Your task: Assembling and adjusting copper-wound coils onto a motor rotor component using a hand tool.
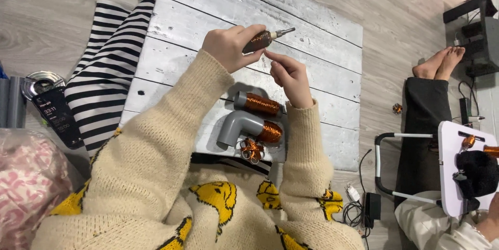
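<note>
Whitewashed planks make up the bench [312,21] across your lap, set on a grey wood floor [47,5]. Your cream sweater sleeves reach over it, and striped fabric [109,68] lies along its left edge. At the right, well apart from you, another person sits with bare feet [439,63] stretched out beside a small white table [457,167]. Near your elbows, on the bench's near edge, lie a grey pipe elbow [239,128] with copper wire wound on one end and, just above it, a straight grey pipe piece [257,103] wrapped in the same wire; a loose tangle of copper wire [252,149] sits just below the elbow. A phone [57,115] rests on the floor to the left, beside a round metal tin [41,81]. Your left hand [226,47] is clenched around a wire-wound rod [262,39], held above the bench with its metal tip pointing right. Your right hand [291,76] sits just below the rod, fingertips pinched together close under it; whether they hold a strand of wire is too fine to tell.
</note>
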